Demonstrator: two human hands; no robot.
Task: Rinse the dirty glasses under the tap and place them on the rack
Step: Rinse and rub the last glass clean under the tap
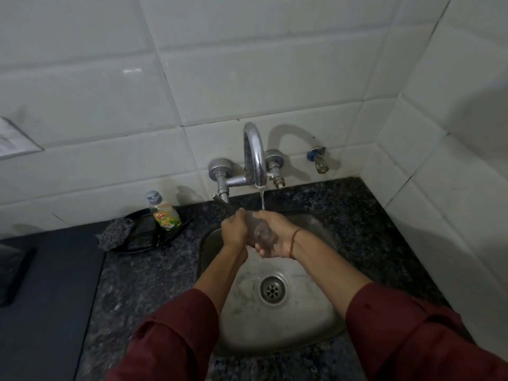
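A clear glass (260,232) lies tilted between both hands over the steel sink (297,314), just below the running stream from the chrome tap (255,155). My left hand (234,229) grips the glass from the left, fingers curled round its far end. My right hand (277,235) cups it from the right and beneath, with a thread band on the wrist. Water falls onto the glass's far end. Much of the glass is hidden by the fingers.
A dish-soap bottle (164,213) and a dark scrubber (115,232) sit on a black tray left of the sink. A dark granite counter (154,273) surrounds the sink, white tiled walls stand behind and to the right. No rack is in view.
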